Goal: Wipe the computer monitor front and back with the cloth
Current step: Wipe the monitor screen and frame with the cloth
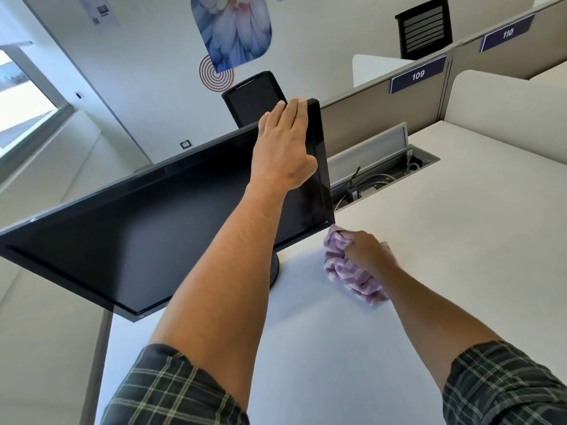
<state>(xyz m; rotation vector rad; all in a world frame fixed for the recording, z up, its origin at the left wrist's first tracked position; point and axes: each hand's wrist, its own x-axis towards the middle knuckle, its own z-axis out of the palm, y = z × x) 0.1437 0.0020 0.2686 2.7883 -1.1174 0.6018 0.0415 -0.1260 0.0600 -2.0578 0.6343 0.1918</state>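
Note:
A black computer monitor stands on a white desk, its dark screen facing me and its round base partly hidden under the screen. My left hand lies flat against the screen's upper right corner, fingers over the top edge. My right hand grips a bunched purple-and-white cloth on the desk, just below the monitor's lower right corner. The back of the monitor is hidden.
An open cable tray with wires is sunk in the desk behind the monitor. Grey partitions with number plates 109 and 110 border the desk. Two black chairs stand beyond. The desk's left edge drops off near the monitor.

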